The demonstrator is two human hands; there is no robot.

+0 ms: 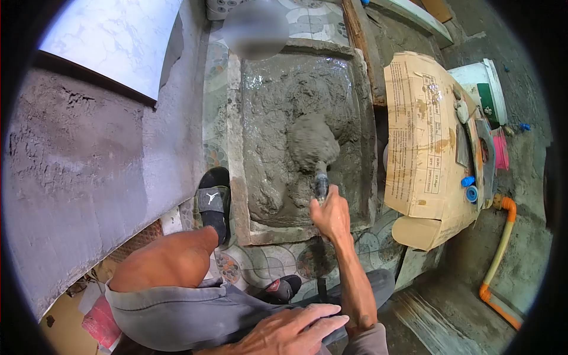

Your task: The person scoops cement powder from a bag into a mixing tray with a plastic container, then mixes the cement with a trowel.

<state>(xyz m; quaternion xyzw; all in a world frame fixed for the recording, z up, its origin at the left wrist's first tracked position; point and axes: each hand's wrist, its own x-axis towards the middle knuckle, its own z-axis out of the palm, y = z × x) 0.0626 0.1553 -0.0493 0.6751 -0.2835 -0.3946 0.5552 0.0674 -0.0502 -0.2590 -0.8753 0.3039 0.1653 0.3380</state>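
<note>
My right hand is wrapped around the dark handle of a trowel. The trowel's blade is coated in wet grey mortar and a little blurred, so its edges are hard to make out. It sits over the mortar that fills a shallow rectangular mixing trough with a mortar-crusted rim. Low in the view, my left hand lies across my thigh near the right forearm, fingers stretched out and dusted with grey, holding nothing.
Right of the trough lies a stained cardboard sheet bearing blue fittings and flat tools. Behind it stands a white bucket. An orange-and-yellow pipe runs along the right. A grey plastered wall borders the left; patterned tiles surround my feet.
</note>
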